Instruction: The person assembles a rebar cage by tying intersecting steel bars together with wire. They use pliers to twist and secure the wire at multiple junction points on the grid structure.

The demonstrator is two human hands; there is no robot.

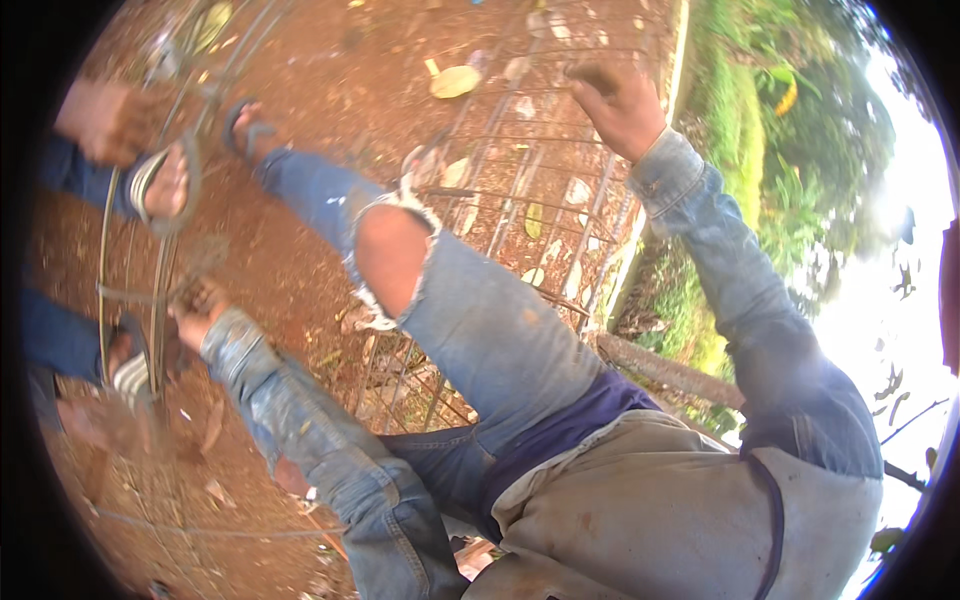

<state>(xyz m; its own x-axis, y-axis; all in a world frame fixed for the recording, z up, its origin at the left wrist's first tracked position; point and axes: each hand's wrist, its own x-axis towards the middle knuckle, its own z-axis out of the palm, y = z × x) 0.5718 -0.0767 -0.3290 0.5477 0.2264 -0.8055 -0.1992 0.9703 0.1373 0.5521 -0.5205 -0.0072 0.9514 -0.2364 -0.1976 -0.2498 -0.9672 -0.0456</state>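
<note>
Rods (157, 320) are standing out at far left, the left hand (203, 312) hovering close by, its grip too blurred to tell; the right hand (620, 105) is hanging near mesh (525, 165), half-curled, contents unclear.

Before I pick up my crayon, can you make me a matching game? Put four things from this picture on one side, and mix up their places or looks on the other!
Things:
1. the wearer's left hand
2. the wearer's right hand
3. the wearer's jeans
4. the ground

Places and looks:
A. reddish-brown
B. blue, ripped open at the knee
C. close to metal rods at the picture's left
D. toward the upper right, near green grass

Right pairs: 1-C, 2-D, 3-B, 4-A
</note>
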